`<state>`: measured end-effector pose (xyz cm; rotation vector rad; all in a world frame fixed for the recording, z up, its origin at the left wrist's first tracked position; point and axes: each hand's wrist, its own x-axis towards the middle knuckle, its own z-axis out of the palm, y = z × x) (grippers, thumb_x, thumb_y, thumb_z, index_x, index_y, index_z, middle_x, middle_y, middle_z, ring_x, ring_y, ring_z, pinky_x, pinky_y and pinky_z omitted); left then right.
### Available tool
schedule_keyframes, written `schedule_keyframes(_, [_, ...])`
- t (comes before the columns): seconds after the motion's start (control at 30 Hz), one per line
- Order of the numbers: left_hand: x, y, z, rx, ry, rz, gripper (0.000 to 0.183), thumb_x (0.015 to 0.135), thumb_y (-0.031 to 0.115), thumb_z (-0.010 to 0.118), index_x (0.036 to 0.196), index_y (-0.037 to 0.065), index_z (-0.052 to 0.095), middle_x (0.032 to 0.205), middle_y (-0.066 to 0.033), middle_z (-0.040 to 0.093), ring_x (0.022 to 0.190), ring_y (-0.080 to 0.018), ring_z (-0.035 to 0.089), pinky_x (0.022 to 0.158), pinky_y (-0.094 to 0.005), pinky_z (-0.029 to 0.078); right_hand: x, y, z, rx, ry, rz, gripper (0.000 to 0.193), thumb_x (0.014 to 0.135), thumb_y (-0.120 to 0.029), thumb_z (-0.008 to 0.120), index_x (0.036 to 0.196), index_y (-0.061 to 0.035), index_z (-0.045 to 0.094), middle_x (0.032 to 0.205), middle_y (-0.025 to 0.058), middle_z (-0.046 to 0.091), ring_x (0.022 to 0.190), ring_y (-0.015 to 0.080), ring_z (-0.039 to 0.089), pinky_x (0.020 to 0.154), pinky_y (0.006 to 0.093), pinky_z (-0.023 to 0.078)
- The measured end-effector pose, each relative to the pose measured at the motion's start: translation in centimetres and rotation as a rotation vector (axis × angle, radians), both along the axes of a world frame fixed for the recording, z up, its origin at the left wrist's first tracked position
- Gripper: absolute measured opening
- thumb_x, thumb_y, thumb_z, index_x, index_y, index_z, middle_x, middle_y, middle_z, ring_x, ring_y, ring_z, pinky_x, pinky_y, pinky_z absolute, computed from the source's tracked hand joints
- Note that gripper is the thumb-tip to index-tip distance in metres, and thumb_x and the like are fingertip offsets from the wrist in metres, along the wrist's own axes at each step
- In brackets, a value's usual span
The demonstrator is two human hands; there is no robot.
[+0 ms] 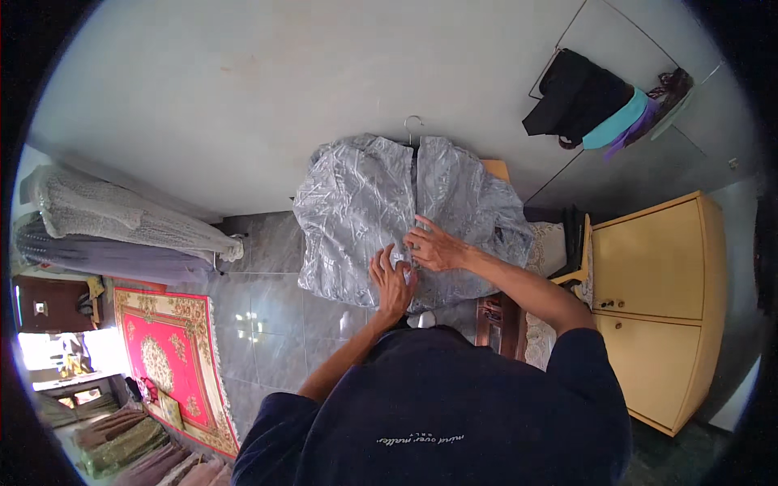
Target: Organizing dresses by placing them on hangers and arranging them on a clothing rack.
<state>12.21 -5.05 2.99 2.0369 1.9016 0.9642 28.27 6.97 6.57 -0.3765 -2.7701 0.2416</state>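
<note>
While the left hand [392, 285] touches the silvery jacket [347, 194] — the right [438, 246] does too.

A red rug [172, 350] lies on grey tiles [277, 304].

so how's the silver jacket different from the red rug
Colour: the silver jacket is shiny grey, while the red rug has a cream and gold border.
Edges: the rug carries a pale fringe; the jacket shows none.
Position: the jacket is in front of the person, left hand and right hand at its front; the rug lies on the floor.
Both are patterned.
</note>
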Motion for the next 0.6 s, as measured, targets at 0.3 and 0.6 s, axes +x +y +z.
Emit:
schedule_keyframes(0.3, [-0.6,1.7,0.0,-0.098,0.06,-0.233,0.028,0.075,0.016,0.069,0.096,0.0,0.059,0.144,-0.0195,0.032,0.135,-0.0438,0.027,0.112,-0.0613,0.018,2.2,13.2,0.6,0.278,-0.02,-0.365,0.012,0.078,-0.015,0.06,0.079,-0.0033,0.063,0.094,0.0073,0.051,0.101,0.0248,0.053,0.11,0.0581,0.029])
schedule_keyframes(0.6, [0.1,-0.7,-0.9,-0.105,0.101,-0.25,0.032,0.077,0.019,0.066,0.103,-0.001,0.061,0.141,-0.0202,0.038,0.134,-0.0424,0.03,0.112,-0.0604,0.019,0.5,21.5,0.7,0.399,-0.024,-0.538,0.01,0.079,-0.015,0.061,0.077,-0.0058,0.062,0.099,0.0089,0.055,0.107,0.0263,0.053,0.109,0.0549,0.032])
